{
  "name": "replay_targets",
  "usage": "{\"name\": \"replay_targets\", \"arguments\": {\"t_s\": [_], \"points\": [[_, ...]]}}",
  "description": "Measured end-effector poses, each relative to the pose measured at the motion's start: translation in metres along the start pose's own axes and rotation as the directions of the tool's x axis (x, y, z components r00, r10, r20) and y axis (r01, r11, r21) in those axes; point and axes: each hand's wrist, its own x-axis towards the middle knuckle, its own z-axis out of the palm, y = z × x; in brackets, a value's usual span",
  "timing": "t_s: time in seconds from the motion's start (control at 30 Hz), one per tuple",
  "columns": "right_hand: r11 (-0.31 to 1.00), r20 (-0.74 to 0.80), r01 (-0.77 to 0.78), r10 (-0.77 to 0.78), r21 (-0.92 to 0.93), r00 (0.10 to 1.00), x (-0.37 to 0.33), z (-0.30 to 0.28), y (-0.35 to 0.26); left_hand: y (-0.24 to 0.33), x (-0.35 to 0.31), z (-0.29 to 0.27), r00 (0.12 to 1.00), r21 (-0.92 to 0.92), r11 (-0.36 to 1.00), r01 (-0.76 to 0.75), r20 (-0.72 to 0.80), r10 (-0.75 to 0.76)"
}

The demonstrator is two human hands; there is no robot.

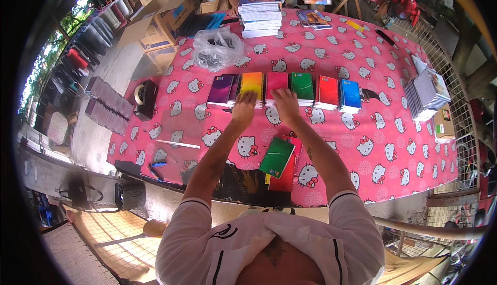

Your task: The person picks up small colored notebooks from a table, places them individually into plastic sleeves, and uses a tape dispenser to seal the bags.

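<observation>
Nearest: green notebook (277,156) lying on a red notebook (284,177), loose on the pink patterned worktop (393,145), well short of both hands. Left hand (244,107): fingers flat, released, tips resting on the orange notebook (252,86). Right hand (286,104): fingers spread, tips on the pink notebook (276,84), grasping nothing. Same row: purple notebook (221,89) left of the fingers; green, red, blue right. Beyond: clear plastic bag (217,48), notebook stack (260,15).

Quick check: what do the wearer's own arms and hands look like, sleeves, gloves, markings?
Both hands are bare, with no gloves: left hand, right hand. The forearms are bare too. No watch or rings can be made out. The person wears a white short-sleeved shirt with thin black piping lines and a small black mark on its left side.
</observation>
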Motion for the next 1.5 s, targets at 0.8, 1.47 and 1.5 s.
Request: {"name": "replay_targets", "arguments": {"t_s": [0.8,1.47,1.5], "points": [[0.119,0.431,-0.57,0.534,0.813,0.727,-0.2,-0.085,0.006,0.144,-0.148,-0.12,0.975,-0.465,0.876,-0.13,0.101,0.198],[-0.124,0.405,-0.523,0.786,0.844,0.467,-0.202,-0.038,-0.088,0.03,-0.001,-0.102,0.945,-0.963,0.261,0.065,0.144,0.294],[-0.283,0.506,-0.502,0.769,0.817,0.39,-0.191,-0.051,-0.093,0.046,-0.013,-0.091,0.896,-0.902,0.425,0.079,0.251,0.366]]}}
